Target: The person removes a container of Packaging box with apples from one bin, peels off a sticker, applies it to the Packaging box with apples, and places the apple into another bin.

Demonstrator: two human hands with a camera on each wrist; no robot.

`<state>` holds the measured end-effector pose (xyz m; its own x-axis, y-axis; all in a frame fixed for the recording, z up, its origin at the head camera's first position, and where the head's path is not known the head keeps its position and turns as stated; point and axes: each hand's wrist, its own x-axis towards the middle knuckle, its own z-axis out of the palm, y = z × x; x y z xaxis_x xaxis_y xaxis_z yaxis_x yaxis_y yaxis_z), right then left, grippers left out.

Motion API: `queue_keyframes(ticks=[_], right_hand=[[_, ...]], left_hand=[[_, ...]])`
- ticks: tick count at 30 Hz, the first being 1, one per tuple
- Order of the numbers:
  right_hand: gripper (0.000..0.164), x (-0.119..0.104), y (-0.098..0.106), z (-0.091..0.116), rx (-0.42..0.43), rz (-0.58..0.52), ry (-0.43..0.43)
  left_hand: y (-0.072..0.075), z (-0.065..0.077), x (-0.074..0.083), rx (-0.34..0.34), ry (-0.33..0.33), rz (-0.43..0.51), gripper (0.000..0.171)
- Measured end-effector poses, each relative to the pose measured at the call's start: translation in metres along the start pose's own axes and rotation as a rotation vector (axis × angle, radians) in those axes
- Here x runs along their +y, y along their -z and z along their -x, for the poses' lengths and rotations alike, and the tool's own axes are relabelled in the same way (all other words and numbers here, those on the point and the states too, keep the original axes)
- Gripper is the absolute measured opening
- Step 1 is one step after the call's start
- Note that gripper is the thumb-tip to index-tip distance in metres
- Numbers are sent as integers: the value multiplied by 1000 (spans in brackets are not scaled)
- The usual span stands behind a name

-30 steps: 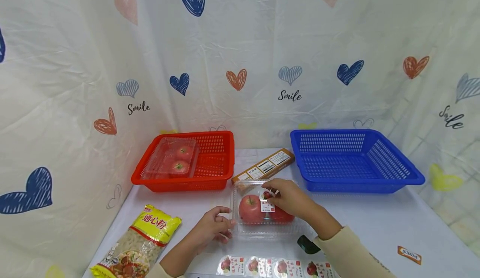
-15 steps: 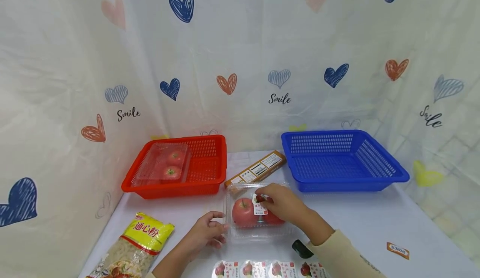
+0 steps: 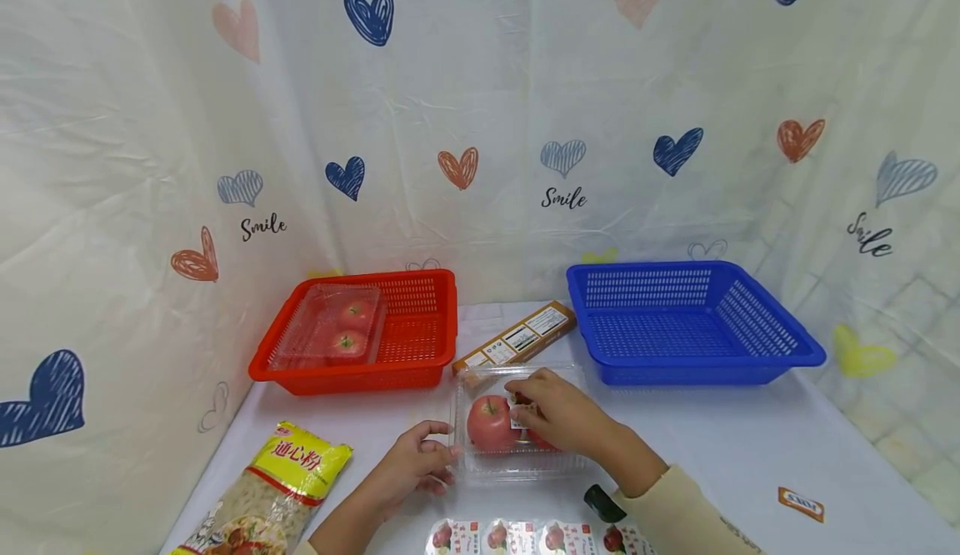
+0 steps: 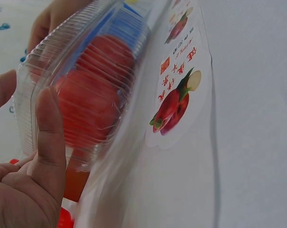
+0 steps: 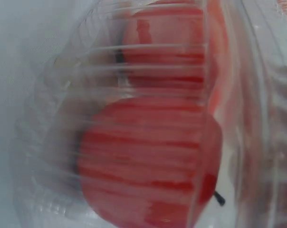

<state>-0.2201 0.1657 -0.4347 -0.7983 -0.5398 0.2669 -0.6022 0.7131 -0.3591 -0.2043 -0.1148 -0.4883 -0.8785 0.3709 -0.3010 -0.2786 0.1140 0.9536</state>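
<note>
By the left side of a clear, boxy plastic tub, a bare left hand: fingers loose and a little bent, gripping nothing, touching the tub or very near; cannot tell which. Inside the tub, two round red apples, side by side. On or just over the lid, a small white sticker, mostly hidden by a bare right hand. Right fingers and thumb curled in, pinching the sticker. Cannot tell how much is stuck down.

Best to rest the left hand on the tub, to stop any sliding. Line the sticker up straight first. Then touch one end down and rub slowly to the other, pushing out bubbles. Press softly: thin lid, likely easy to bend.

On the white-covered bench, far left, a yellow-topped, see-through bag of pale pasta. Behind, a red plastic basket with holes, with a second clear tub of apples inside. Then a long, flat brown box, lying slantwise, and a near row of white apple-picture stickers. To the right, a blue plastic basket with holes and a little orange-and-white wrapper. All behind, a white curtain with hearts.
</note>
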Motion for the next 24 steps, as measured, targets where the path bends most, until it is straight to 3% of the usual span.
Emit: queue_keyframes(ticks=[14, 24], right_hand=[[46, -14, 6, 15, -69, -17, -64], [35, -9, 7, 33, 47, -55, 34]], left_hand=[[-2, 4, 3, -2, -13, 1, 56], [-2, 3, 4, 12, 2, -14, 56]])
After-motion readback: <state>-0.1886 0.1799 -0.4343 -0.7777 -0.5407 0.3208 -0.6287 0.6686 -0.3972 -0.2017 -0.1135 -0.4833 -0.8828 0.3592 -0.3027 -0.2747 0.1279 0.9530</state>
